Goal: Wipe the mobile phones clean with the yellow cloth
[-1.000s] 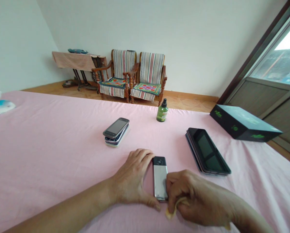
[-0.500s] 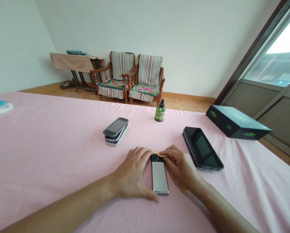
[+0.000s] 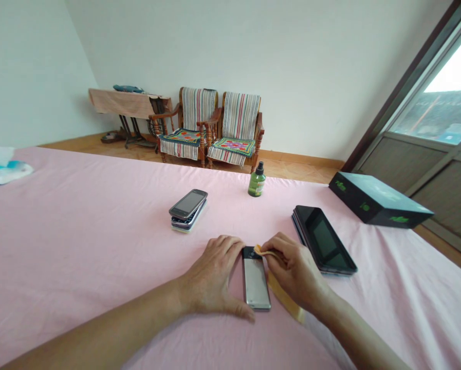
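A silver mobile phone with a black top part lies flat on the pink cloth, back or front I cannot tell. My left hand braces it, fingertips at its upper left edge and thumb by its lower end. Pinched in my right hand is a yellow wiping cloth. Its folded tip presses on the phone's black part, while the rest hangs down beneath the palm along the phone's right side.
Beyond my left hand is a small stack of phones. A green spray bottle stands further back. To the right lie stacked black-screened devices and a black box. A tissue pack sits far left on the pink cloth.
My right hand has shifted the wiping cloth slightly right across the phone's top part, and more of the cloth shows below the palm. My left hand keeps its place. The view has tilted slightly.
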A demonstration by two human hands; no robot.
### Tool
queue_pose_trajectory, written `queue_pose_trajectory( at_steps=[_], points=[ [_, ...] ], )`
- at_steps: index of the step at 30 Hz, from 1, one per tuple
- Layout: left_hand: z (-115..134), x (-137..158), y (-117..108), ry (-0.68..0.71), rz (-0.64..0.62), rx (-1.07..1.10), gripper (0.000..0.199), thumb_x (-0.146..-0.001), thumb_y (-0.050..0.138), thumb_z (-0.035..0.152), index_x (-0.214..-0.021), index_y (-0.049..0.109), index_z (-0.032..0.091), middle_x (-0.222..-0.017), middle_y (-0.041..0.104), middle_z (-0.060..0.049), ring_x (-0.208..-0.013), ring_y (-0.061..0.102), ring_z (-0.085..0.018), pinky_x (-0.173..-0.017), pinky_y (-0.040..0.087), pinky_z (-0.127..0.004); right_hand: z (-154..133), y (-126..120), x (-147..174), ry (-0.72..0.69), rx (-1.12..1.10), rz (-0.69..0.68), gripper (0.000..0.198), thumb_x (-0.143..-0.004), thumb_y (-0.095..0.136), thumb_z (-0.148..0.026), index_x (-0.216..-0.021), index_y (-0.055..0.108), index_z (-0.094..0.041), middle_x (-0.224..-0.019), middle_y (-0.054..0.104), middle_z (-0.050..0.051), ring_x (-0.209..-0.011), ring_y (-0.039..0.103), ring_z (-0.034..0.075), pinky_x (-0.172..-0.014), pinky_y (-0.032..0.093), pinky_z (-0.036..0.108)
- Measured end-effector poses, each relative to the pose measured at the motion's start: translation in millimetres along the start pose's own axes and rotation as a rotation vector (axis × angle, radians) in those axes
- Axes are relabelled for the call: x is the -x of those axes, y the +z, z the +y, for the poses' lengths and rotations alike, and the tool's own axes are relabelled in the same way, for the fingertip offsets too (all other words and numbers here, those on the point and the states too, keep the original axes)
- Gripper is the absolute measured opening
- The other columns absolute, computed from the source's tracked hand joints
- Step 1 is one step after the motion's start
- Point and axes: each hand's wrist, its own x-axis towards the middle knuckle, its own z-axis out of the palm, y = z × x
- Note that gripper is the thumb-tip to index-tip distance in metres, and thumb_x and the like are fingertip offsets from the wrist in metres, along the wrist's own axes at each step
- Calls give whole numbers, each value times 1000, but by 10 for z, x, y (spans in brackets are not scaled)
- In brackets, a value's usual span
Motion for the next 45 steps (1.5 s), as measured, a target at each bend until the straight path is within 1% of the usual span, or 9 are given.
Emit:
queue_pose_trajectory(
  at_steps=[3, 7, 19, 26, 33, 35, 40, 42, 45],
  points=[
    [3, 2, -2, 0, 7, 2, 98, -52, 78, 71, -126, 45, 17, -124, 51, -13, -112, 46, -35, -99, 36, -50, 50, 91, 12, 15, 48, -35, 21, -79, 50, 0, -79, 64, -16, -77, 58, 3, -70, 56, 16, -65, 41, 27],
    [7, 3, 2, -1, 7, -1, 95, -51, 78, 71, -124, 46, 18, -122, 52, -13, -111, 47, -35, -98, 37, -50, 16, 116, 31, 13, 76, -76, 22, -77, 49, 2, -77, 63, -16, -79, 55, 4, -73, 54, 17, -67, 42, 29],
    [10, 10, 2, 24, 24, 4, 88, -53, 79, 68, -118, 48, 18, -119, 52, -12, -109, 47, -34, -96, 37, -51, -144, 219, -2, -78, 121, -120, 21, -82, 48, -1, -86, 65, -14, -86, 57, 8, -84, 52, 21, -75, 44, 33],
    [1, 1, 7, 5, 12, -11, 94, -53, 78, 69, -123, 46, 17, -123, 51, -13, -111, 46, -34, -98, 36, -50, -76, 85, 8, 65, 152, -98, 22, -74, 50, 3, -72, 63, -15, -76, 56, 4, -73, 53, 18, -66, 42, 29],
    [6, 8, 6, 25, 21, 12, 88, -53, 78, 69, -118, 48, 19, -119, 53, -12, -109, 47, -34, -96, 37, -50, -141, 214, -2, -66, 119, -132, 23, -81, 49, 0, -84, 65, -15, -85, 57, 6, -83, 54, 20, -74, 45, 32],
    [6, 10, 2, 23, 20, 12, 89, -53, 79, 69, -119, 48, 18, -119, 52, -12, -109, 47, -34, -96, 37, -50, -121, 201, -7, -63, 110, -127, 23, -79, 50, 1, -84, 65, -16, -84, 57, 6, -82, 54, 19, -73, 45, 31],
    [10, 14, 1, 5, 10, 1, 92, -53, 78, 70, -122, 46, 19, -122, 51, -13, -111, 46, -35, -98, 36, -50, -54, 95, 2, 14, 140, -109, 23, -75, 50, 3, -73, 63, -16, -78, 56, 4, -74, 54, 17, -67, 43, 29],
    [12, 11, 4, 8, 10, 2, 91, -53, 78, 70, -122, 46, 19, -122, 51, -13, -111, 46, -35, -97, 36, -50, -81, 107, 5, 5, 143, -121, 23, -77, 50, 3, -76, 65, -16, -80, 57, 5, -76, 54, 18, -69, 43, 30],
    [13, 3, 4, 22, 12, 7, 89, -53, 78, 69, -120, 47, 19, -120, 52, -12, -109, 46, -34, -96, 37, -50, -147, 176, 5, -56, 138, -144, 23, -82, 49, 0, -84, 66, -15, -85, 57, 6, -82, 54, 19, -72, 45, 30]
  ],
)
